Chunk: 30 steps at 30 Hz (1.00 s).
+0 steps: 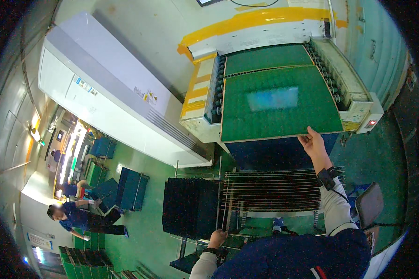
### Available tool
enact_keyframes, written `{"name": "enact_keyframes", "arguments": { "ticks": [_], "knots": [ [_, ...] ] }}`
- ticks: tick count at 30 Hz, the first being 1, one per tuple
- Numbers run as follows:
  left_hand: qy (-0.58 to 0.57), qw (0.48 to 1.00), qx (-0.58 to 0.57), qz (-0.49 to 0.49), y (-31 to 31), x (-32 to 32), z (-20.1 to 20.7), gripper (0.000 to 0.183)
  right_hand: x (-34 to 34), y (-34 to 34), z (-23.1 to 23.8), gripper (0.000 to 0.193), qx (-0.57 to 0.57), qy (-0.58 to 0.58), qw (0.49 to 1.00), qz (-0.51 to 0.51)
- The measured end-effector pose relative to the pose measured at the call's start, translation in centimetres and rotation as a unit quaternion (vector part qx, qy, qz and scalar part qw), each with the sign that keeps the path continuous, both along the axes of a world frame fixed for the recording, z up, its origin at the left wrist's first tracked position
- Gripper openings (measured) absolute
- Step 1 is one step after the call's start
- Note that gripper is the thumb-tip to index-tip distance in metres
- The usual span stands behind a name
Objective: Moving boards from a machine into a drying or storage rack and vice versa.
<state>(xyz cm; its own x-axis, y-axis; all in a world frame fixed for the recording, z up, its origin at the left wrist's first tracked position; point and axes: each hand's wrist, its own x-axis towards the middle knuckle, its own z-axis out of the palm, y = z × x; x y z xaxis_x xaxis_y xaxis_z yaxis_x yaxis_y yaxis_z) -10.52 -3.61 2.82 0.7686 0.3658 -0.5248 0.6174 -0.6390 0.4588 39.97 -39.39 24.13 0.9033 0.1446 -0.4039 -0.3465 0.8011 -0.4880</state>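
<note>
Head view: right hand (313, 143) pinches near edge of flat green panel (274, 116), which lies on roller machine (351, 83); left hand (217, 238) by wire rack (272, 186), can't tell whether gripping.

Green floor (142, 228), shiny in spots. Pale wall (149, 28) up front, light teal panel (375, 51) to the right. Big white cabinet (111, 97) on the left (vent slats toward its lower end). Grey-backed chair (370, 205) lower right. Bright strip light (76, 156) far left.
</note>
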Motion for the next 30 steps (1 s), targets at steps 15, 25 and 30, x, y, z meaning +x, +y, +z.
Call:
{"name": "enact_keyframes", "arguments": {
  "ticks": [15, 25, 30],
  "knots": [
    [0.048, 0.998, 0.048, 0.003, -0.9, 1.2, 1.7, 0.04, 0.7, 0.6, 0.7, 0.017, -0.003, 0.0, 1.0, 0.012],
    [0.059, 0.99, -0.064, 0.113, -0.3, 0.3, -0.9, 0.041, 1.5, 1.1, 0.5, 0.014, 0.006, -0.002, 1.0, 0.004],
    [0.062, 0.991, 0.097, -0.065, 1.0, -1.9, -2.9, 0.049, 2.1, 2.0, -0.2, 0.015, 0.021, -0.02, 0.999, 0.022]
  ]
}}
